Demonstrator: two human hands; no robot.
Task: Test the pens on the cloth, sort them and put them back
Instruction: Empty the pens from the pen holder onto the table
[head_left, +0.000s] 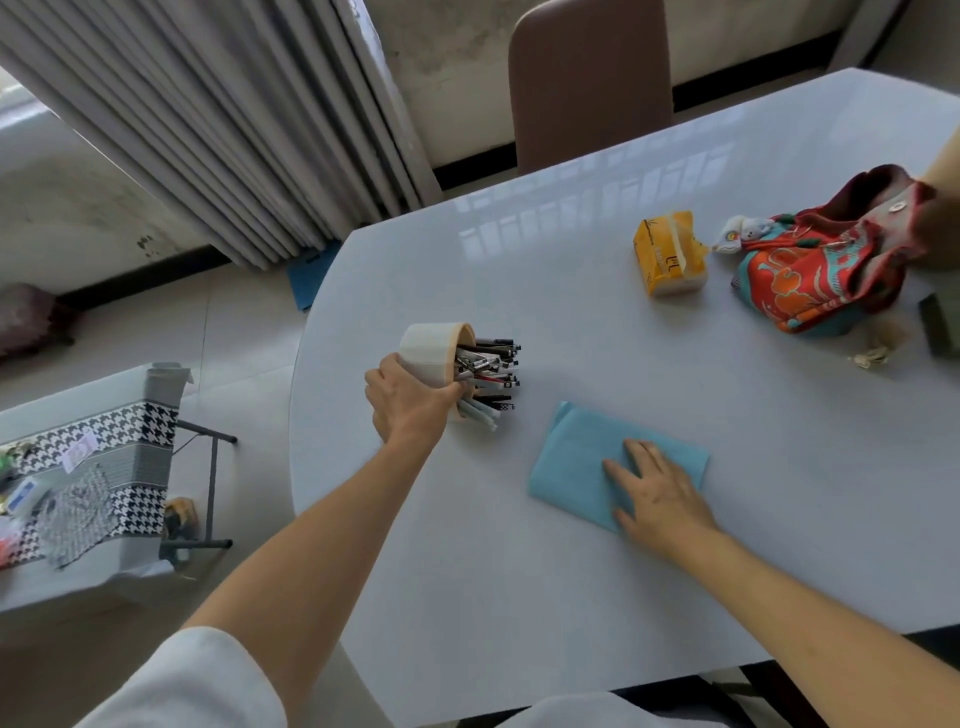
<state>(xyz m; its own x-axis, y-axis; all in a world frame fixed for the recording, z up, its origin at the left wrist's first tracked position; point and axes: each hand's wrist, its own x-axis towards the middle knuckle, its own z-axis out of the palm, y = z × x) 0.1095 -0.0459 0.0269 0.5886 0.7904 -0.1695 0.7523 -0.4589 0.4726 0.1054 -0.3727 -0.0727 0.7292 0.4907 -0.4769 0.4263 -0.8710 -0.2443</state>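
A white pen holder (432, 348) with a tan rim is tipped over toward the right on the white table (571, 597). My left hand (408, 402) grips its lower side. Several pens (491, 371), black, white and pale green, stick out of its mouth toward the right. A folded light blue cloth (576, 457) lies flat to the right of the holder. My right hand (657, 488) rests palm down on the cloth's right part, fingers spread, holding nothing.
A yellow tissue pack (670, 254) and a red patterned bag (826, 270) lie at the far right. A brown chair (587, 78) stands behind the table. A low side table (88, 467) with clutter stands left, past the table's curved edge.
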